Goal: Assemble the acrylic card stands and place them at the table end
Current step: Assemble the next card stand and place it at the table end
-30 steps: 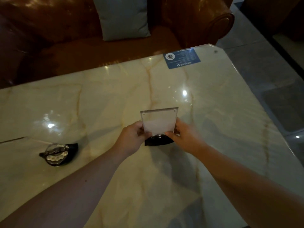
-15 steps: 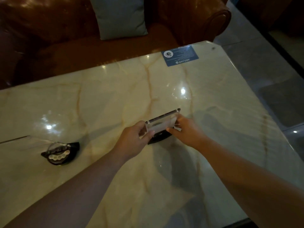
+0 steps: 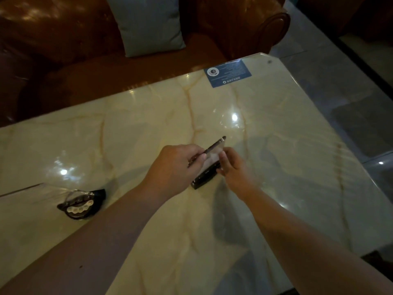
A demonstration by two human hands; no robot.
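Note:
A clear acrylic card panel [image 3: 214, 148] is held edge-on to me over the middle of the marble table [image 3: 287, 145], tilted steeply. Its lower edge meets a black curved base [image 3: 205, 178] that rests on the table. My left hand [image 3: 176, 165] pinches the panel's left end. My right hand [image 3: 231, 165] grips its right side, next to the base. A second black base [image 3: 81, 204] with a clear panel lying on it sits on the table at the left, untouched.
A blue printed card [image 3: 228, 74] lies flat near the table's far right corner. Behind the table stands a brown leather sofa [image 3: 53, 50] with a grey cushion [image 3: 148, 24]. Tiled floor [image 3: 340, 99] lies beyond the table's right edge.
The panel stood upright facing me on its base a second ago. Both hands have turned and tipped it, so it now shows its edge, and the base has swung round with it.

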